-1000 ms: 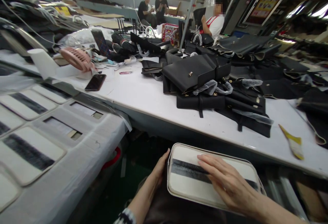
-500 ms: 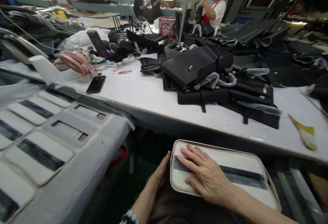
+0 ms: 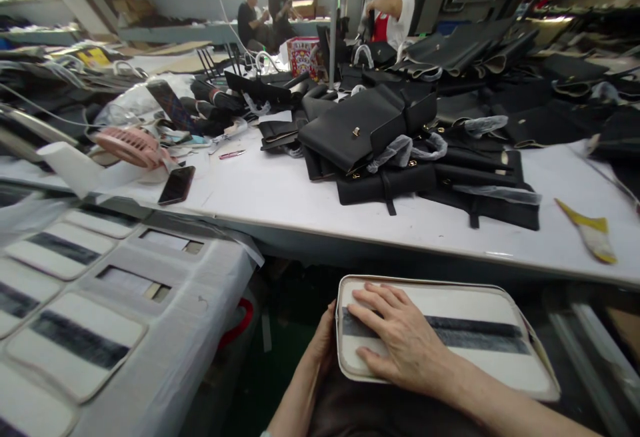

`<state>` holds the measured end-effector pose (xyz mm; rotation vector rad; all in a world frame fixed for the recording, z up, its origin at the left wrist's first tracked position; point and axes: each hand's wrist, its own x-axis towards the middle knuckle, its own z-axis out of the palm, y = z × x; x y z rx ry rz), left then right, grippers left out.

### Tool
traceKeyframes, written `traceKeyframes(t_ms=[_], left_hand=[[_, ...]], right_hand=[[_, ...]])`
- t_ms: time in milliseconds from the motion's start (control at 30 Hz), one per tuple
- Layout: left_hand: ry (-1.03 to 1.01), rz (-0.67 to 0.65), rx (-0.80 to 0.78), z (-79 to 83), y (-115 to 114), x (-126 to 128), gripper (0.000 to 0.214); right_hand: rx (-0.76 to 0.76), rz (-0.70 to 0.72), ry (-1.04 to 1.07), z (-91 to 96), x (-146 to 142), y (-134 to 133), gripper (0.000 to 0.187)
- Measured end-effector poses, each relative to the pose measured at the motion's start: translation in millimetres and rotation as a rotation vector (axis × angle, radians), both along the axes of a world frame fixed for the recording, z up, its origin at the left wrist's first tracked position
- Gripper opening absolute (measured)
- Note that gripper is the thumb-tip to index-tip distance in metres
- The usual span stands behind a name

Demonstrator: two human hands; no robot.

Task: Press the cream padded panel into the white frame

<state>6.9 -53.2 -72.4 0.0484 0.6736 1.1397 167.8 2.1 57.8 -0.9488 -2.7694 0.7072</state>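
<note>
A white padded panel (image 3: 480, 350) with a dark furry stripe along its middle lies across my lap, below the table edge. My right hand (image 3: 397, 340) rests flat on its left part, fingers stretched out and spread over the stripe. My left hand (image 3: 324, 345) holds the panel's left edge from beside and under it, thumb up against the rim; its fingers are mostly hidden. More panels of the same kind (image 3: 80, 337) lie in rows on a grey cloth surface at my left.
A long white table (image 3: 280, 190) runs across in front, with a heap of black leather bags (image 3: 400, 150), a phone (image 3: 177, 185), a pink fan (image 3: 125, 147) and a yellow scrap (image 3: 590, 233). Three people are at the far end of the room.
My right hand slid from the panel's middle to its left end and now lies still there. The view has shifted a little to the right and up.
</note>
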Motion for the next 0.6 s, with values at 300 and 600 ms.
traceKeyframes(t_ms=[300, 600], left_hand=[[0.090, 0.055, -0.041, 9.0, 10, 1, 0.067], [0.186, 0.006, -0.081, 2.4, 2, -1, 0.058]], right_hand=[[0.006, -0.037, 0.013, 9.5, -14, 6, 0.067], [-0.070, -0.063, 0.027, 2.8, -3, 1, 0.074]])
